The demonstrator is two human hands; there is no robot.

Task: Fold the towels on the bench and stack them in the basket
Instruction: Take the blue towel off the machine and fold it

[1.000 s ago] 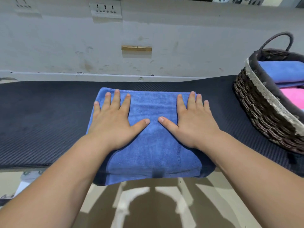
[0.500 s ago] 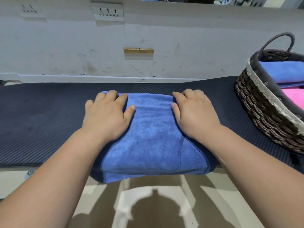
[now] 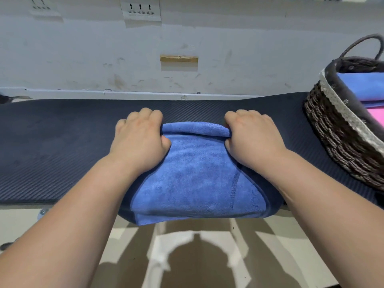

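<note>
The dark ribbed bench (image 3: pixel 62 152) runs the whole width of the room in front of the person, stretching away to either side of the curled fingers. The blue towel (image 3: pixel 193 179) lies on it between and under both wrists, and its near edge droops over the bench's front lip. A second ago it lay flat, with both palms spread on top. Now its far edge is lifted off the bench and turned back toward the person as a soft roll between the two fists.

The woven basket (image 3: pixel 340 146) stands on the bench, off to the outer side of the right knuckles and apart from them. A folded blue towel (image 3: pixel 361 86) and a pink towel (image 3: pixel 377 117) are inside it.

The left hand (image 3: pixel 139 140) grips the towel's far left corner, fingers curled under the fold and thumb pressed on top. The right hand (image 3: pixel 253 138) does the same at the far right corner, clamping that end of the roll. Half a second ago the fingers had only hooked over that edge.

Beyond the knuckles, on the scuffed white wall, sit a socket plate (image 3: pixel 141 8) and a small wooden strip (image 3: pixel 178 58).
</note>
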